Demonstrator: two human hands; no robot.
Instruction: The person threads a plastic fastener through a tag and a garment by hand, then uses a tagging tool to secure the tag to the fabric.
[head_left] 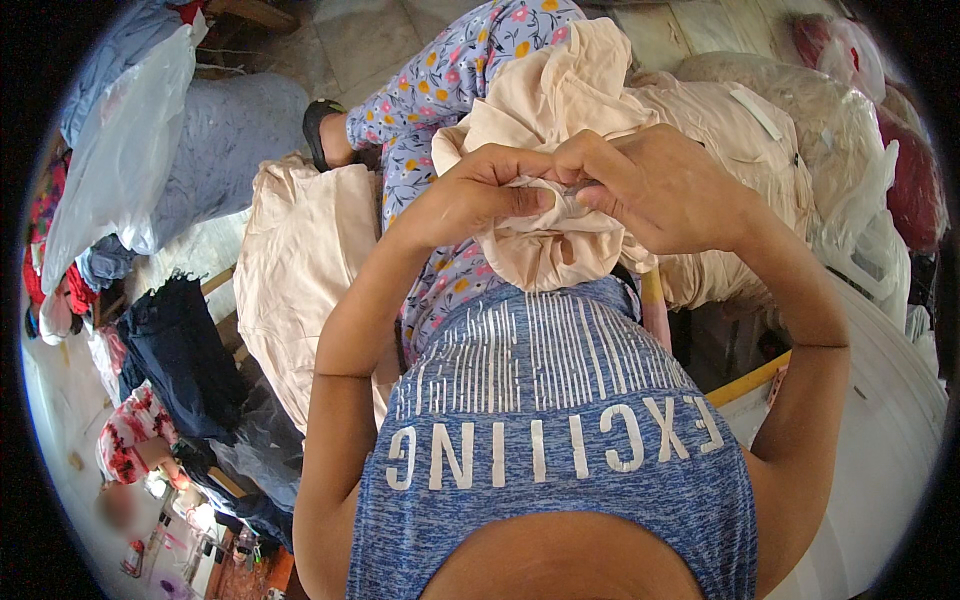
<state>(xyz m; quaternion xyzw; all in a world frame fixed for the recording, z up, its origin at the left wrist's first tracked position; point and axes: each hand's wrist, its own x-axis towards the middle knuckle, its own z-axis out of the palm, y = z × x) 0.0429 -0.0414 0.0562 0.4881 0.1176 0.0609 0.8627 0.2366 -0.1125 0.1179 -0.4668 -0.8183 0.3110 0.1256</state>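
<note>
A bunched piece of cream fabric (550, 95) lies over my lap and rises between my hands. My left hand (490, 190) pinches a gathered fold of it between thumb and fingers. Close beside it, almost touching, my right hand (640, 190) grips the same fold with its fingers curled in. The cloth hangs below both hands in loose, round folds. What garment or article the fabric belongs to cannot be made out.
Cream cloth stacks lie to my left (300, 270) and right (720, 150). Beyond the right stack sit clear plastic bags (850, 150). Plastic-covered grey-blue cloth (225, 150) and dark fabric (180, 340) lie at far left. Another person (130, 430) appears at lower left.
</note>
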